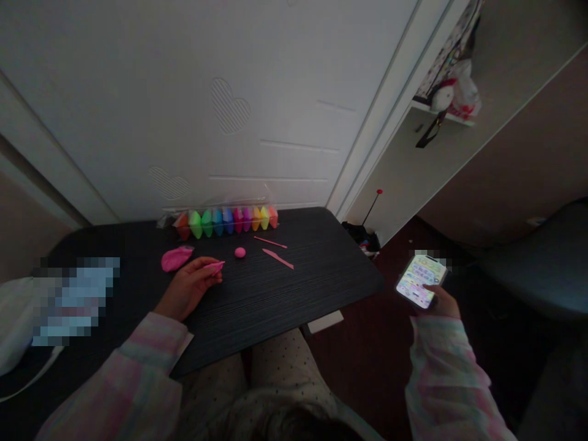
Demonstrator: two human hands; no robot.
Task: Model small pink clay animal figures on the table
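Head view: left hand [190, 285] pinches a pink piece [214, 267], thumb to fingers, between the table's [331, 263] near and far edges. Probably light, soft, easily dented; take the thicker end. Right hand [444, 304] grips phone [419, 283] beyond right edge, thumb over screen; likely stiff, slick, hold sides.

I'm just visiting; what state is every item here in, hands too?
Left hand: pinching a small pink piece
Right hand: holding a phone
Phone: screen lit
Pink ball: loose on the table
Pink lump: on the table; wrapping unclear
Slim pink tools: lying apart
Coloured pieces: lined up, in clear plastic
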